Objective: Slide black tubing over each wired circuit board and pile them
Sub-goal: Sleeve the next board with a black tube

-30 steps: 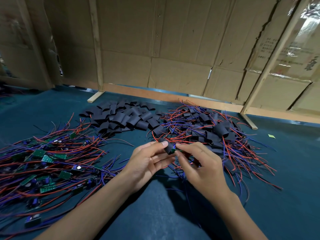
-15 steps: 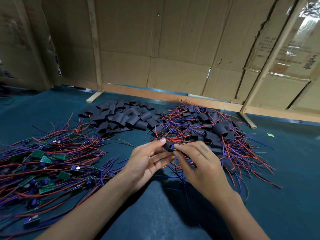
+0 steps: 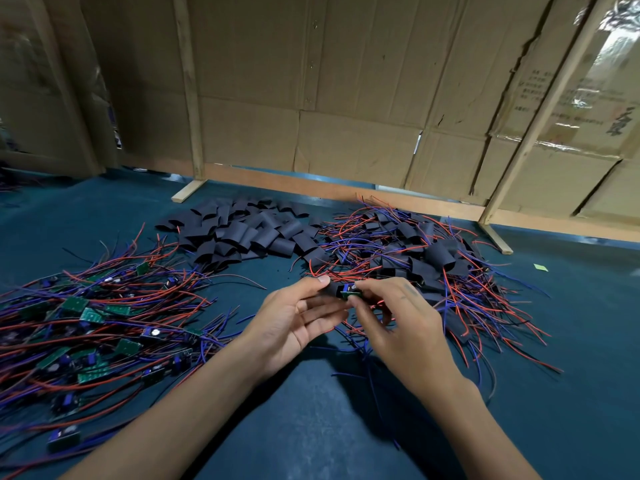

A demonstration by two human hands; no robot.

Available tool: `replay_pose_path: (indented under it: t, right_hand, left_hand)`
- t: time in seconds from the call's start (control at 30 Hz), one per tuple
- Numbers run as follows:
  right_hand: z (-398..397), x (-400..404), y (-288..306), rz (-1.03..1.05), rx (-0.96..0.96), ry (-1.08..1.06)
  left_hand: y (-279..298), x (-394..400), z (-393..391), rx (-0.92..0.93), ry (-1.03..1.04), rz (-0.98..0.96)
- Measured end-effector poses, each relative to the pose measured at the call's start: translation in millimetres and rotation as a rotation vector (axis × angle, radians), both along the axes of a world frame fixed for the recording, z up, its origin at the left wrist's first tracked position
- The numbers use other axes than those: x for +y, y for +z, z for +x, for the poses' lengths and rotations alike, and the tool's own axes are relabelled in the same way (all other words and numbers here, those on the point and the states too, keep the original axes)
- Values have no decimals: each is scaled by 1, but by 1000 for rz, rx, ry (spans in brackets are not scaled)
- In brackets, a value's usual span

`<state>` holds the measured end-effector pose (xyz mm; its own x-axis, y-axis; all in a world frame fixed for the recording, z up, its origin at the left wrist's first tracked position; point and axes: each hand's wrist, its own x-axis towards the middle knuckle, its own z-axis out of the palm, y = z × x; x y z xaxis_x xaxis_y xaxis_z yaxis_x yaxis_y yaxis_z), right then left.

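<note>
Hands meet at the middle of a dark teal counter (image 3: 311, 427), working on one piece. The left hand (image 3: 294, 323) pinches a short black tubing sleeve (image 3: 331, 289) between thumb and fingers; the right hand (image 3: 398, 323) pinches a small green circuit board (image 3: 348, 292) at the sleeve's mouth. The board looks only partly inside, so this piece seems unfinished.

To the left lies a large heap of bare wired boards (image 3: 90, 327), green boards tangled in red and blue-purple wires, still waiting for tubing. Behind the hands, a stack of loose black sleeves (image 3: 242, 233) sits near the back. To the right, a pile of finished sleeved boards (image 3: 415, 261) spreads out, wires trailing toward the person. Judging by the heaps, the work appears roughly midway, with many boards left.

A cardboard wall (image 3: 346, 98) on a wooden frame closes the far edge, just behind the sleeves. Open counter lies in front of the hands and at far right, where a small green scrap (image 3: 541, 267) rests. Loose wires hang from the held board and could snag the finished pile beside it.
</note>
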<state>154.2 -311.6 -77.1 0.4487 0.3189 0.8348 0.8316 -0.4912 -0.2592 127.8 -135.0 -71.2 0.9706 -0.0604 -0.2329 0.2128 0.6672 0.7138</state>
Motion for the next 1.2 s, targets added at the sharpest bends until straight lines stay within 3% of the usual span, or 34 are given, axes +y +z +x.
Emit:
replay_pose_path:
  t: [0.07,0.23,0.47,0.57,1.03,1.13,1.2]
  right_hand:
    - [-2,1,1,49,82,15]
    - [-3,4,0,325,491,107]
    - [-1,-2,-3,21,162,97]
    - [1,0,-6,-20,80,93]
    - [-4,3,-1,172,282,124]
    - [-6,4,-1,195,392,99]
    - [-4,1,1,144,321,56]
  left_hand:
    - [1,0,0,13,-15,-15]
    - [4,0,-2,20,-41,3]
    - [3,0,0,43,-20,0]
    - [1,-2,-1,35,-25,25]
    - [-2,-11,-6,-100,72,73]
    - [1,-13,-9,-117,79,188]
    - [6,-12,-9,-124,28,378]
